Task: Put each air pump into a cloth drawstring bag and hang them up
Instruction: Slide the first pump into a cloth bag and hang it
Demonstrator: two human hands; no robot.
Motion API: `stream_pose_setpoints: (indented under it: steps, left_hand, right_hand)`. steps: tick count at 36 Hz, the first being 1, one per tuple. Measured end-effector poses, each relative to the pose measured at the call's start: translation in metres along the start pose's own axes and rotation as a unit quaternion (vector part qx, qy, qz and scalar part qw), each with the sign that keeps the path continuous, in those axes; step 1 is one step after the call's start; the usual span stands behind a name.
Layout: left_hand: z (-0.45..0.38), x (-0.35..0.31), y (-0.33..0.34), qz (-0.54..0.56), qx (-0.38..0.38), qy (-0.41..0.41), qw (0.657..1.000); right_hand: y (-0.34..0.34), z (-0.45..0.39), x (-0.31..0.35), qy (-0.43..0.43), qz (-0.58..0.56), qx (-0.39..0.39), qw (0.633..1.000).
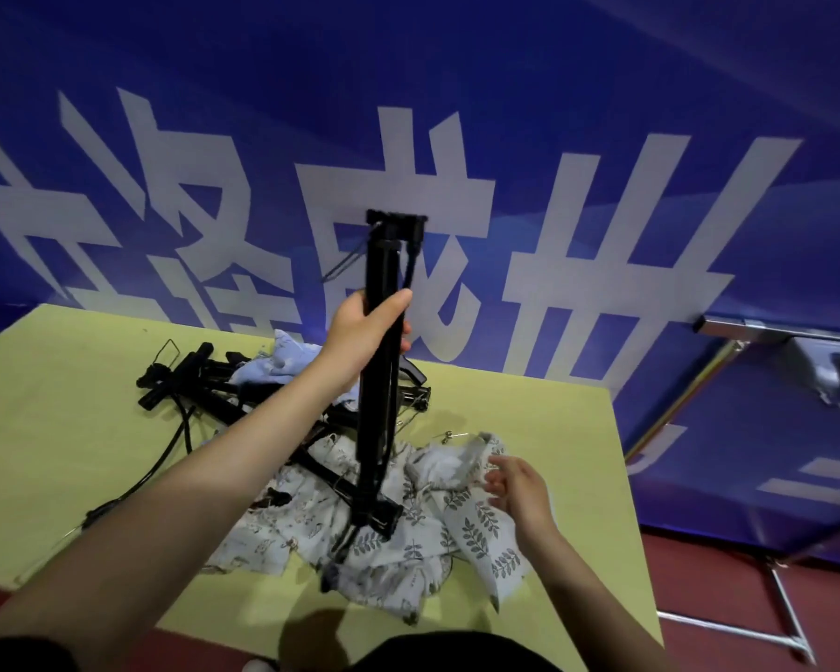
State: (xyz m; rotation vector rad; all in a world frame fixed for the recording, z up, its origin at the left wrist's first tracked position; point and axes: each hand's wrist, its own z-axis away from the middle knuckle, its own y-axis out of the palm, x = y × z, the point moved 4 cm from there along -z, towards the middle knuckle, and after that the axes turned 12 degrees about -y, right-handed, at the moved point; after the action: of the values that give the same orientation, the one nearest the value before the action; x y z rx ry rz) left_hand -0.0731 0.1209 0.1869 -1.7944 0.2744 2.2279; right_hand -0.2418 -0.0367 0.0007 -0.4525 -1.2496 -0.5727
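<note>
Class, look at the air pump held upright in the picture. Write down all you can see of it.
The pump is black, long and slim, with what looks like a matt finish. It stands nearly upright, a little tilted. A short crossbar sits at its top, with a thin hose hanging beside the tube. The left hand grips its upper part, fingers curled round it. Its lower end, a flat bar, is over the leaf-print cloth bags on the yellow-green table; whether it touches them is unclear. The right hand does not touch it.
</note>
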Motion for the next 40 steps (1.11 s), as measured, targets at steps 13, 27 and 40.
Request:
stream_pose_setpoints:
  steps: [13,27,40]
  left_hand:
    - [-0.024,0.095,-0.001,-0.317,0.142,-0.118,0.93]
    - [-0.057,0.151,0.007,-0.424,0.279,-0.191,0.84]
    - [-0.079,0.171,0.029,-0.425,0.415,-0.222,0.773]
  right_hand:
    - [-0.019,-0.043,-0.014,-0.033,0.068,-0.091,0.993]
    - [0.018,-0.076,-0.041,0.019,0.255,0.024,0.966]
    - [0.005,-0.078,-0.012,-0.048,0.122,-0.073,0.989]
